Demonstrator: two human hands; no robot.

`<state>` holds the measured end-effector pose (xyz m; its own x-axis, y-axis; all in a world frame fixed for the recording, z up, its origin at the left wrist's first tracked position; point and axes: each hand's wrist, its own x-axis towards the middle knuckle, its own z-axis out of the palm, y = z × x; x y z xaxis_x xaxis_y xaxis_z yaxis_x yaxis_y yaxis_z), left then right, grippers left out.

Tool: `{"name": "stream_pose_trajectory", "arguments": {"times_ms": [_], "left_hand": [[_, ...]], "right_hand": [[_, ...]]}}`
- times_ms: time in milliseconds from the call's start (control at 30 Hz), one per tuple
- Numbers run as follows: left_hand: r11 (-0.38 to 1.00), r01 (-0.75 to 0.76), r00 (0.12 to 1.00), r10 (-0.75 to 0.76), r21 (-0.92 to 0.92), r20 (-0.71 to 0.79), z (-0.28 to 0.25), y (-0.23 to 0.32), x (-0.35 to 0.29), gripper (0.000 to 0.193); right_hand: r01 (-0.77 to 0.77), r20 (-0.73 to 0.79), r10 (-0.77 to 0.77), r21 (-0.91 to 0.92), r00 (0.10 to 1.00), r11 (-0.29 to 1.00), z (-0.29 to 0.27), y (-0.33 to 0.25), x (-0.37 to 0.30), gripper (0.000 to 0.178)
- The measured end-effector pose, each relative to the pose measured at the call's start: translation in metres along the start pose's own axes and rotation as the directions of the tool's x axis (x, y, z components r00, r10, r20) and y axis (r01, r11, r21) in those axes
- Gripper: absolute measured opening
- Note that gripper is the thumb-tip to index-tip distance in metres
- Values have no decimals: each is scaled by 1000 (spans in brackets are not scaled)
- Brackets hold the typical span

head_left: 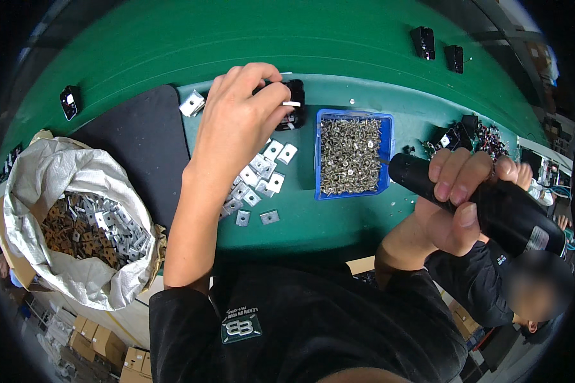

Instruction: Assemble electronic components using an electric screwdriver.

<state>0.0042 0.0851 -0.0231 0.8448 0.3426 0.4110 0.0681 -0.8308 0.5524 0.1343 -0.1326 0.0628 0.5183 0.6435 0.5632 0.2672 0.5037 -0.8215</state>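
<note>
My left hand (246,96) is closed in a pinch at the far middle of the bench. A small flat metal piece (292,103), seen edge-on, shows at its fingertips. Under those fingers lies a black plastic housing (295,121), partly hidden by the hand. In my right hand (457,185) is a black electric screwdriver (517,214), its body slanting up to the left. The tip of the screwdriver reaches the right rim of a blue bin (317,153) filled with silver screws (351,156). Beside my left forearm lie loose square metal plates with holes (262,166).
A white sack (29,217) of metal clips stands at the left, by a black mat (140,134). More plates (191,103) lie at the mat's edge. Black housings (423,43) sit on the green surface beyond. Dark parts (469,134) are heaped right, near another person (479,281).
</note>
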Motion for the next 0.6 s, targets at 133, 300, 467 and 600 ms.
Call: {"name": "stream_pose_trajectory", "arguments": {"times_ms": [133, 300, 467, 600], "left_hand": [[991, 109, 985, -119, -81, -126, 3, 2, -6, 19], [943, 261, 939, -297, -205, -173, 18, -1, -12, 17], [951, 276, 941, -296, -137, -163, 27, 6, -10, 17], [954, 298, 936, -295, -14, -194, 26, 4, -16, 17]], "right_hand": [[-92, -225, 115, 109, 968, 990, 5, 5, -6, 64], [-93, -197, 121, 145, 973, 985, 1, 11, -6, 63], [-96, -147, 117, 143, 982, 985, -7, 6, -1, 62], [-60, -97, 76, 164, 992, 985, -7, 13, -3, 61]]}}
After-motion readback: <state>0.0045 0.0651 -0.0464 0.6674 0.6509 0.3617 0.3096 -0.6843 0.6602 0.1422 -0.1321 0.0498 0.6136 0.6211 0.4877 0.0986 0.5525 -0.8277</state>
